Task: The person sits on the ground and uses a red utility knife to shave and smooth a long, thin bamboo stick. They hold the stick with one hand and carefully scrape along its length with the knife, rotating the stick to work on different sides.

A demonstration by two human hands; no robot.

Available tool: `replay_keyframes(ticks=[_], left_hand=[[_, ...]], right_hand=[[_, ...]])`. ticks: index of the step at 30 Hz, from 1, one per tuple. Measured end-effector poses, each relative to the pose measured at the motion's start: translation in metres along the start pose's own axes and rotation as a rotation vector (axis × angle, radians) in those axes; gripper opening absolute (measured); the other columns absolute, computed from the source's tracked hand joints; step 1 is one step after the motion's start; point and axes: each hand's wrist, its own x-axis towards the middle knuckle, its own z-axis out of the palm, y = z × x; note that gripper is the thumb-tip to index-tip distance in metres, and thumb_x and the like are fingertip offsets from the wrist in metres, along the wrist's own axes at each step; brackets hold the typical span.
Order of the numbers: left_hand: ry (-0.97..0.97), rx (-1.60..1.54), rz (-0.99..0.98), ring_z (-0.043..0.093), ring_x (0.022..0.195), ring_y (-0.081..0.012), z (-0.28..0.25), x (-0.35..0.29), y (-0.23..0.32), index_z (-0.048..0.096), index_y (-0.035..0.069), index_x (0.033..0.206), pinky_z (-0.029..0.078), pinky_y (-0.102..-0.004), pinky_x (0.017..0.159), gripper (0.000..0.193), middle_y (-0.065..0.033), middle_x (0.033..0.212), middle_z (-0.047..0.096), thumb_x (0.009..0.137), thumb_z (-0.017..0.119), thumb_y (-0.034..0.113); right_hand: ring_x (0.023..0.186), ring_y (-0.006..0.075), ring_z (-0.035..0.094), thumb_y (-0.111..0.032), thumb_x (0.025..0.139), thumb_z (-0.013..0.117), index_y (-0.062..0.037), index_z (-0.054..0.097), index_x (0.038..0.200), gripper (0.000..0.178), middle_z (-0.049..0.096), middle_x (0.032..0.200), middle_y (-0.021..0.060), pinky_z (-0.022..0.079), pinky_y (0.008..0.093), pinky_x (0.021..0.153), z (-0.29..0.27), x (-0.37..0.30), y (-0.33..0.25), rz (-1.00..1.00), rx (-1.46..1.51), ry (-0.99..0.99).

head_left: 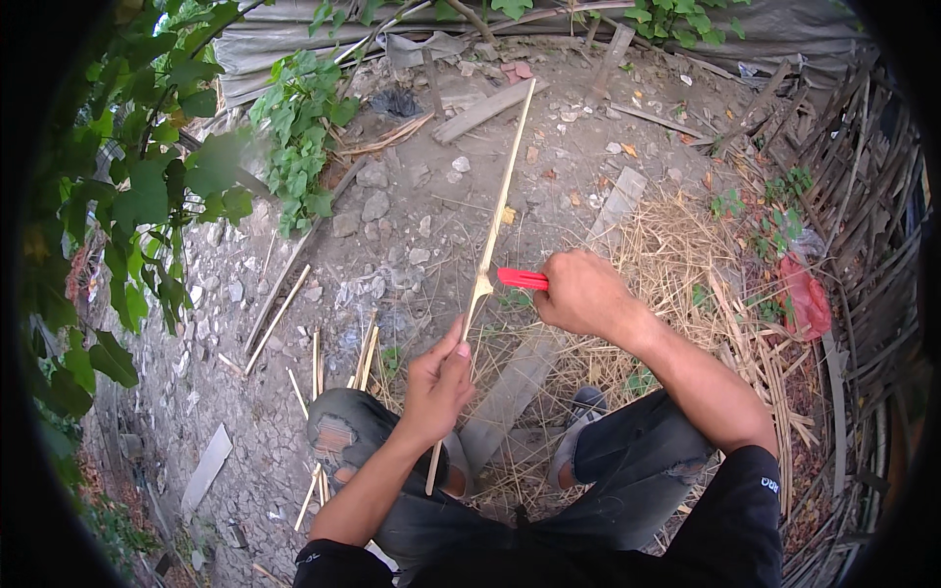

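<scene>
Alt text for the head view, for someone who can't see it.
The person's left hand grips a long, pale wooden stick, and the right hand holds a red tool close beside it. Below are bent legs in worn jeans; dry straw covers part of the ground, with green leaves at left.

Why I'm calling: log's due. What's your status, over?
Left grip closed around pale slender stick. Right grip holding red tool beside it. Nothing visible between tool and stick.

The person's left grip (438, 390) is curled, thumb (461, 361) pointing forward; the right grip (586, 294) is clenched, its forearm (701, 377) slanting inward.
</scene>
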Motion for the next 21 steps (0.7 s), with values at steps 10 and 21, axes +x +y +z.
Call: replay_keyframes(ticks=[10, 21], left_hand=[[0.178, 0.632, 0.288, 0.047, 0.067, -0.0028, 0.004, 0.002, -0.011, 0.045, -0.002, 0.149, 0.041, -0.0217, 0.060, 0.050, 0.0037, 0.073, 0.053, 0.104, 0.056, 0.017], [0.167, 0.767, 0.216, 0.054, 0.070, -0.0057, 0.012, -0.001, -0.004, 0.046, -0.003, 0.147, 0.047, -0.0256, 0.065, 0.048, -0.0068, 0.078, 0.064, 0.103, 0.056, 0.013]], right_hand=[[0.054, 0.0188, 0.054, -0.020, 0.083, 0.079, -0.0020, 0.072, 0.104, 0.029, 0.063, 0.067, 0.0144, 0.050, 0.0339, 0.059, 0.000, -0.002, -0.010, -0.205, 0.507, 0.283], [0.058, 0.0235, 0.063, -0.016, 0.089, 0.076, -0.0026, 0.071, 0.103, 0.020, 0.068, 0.073, 0.0153, 0.051, 0.0357, 0.058, 0.033, 0.004, -0.008, -0.290, 0.468, 0.263]])
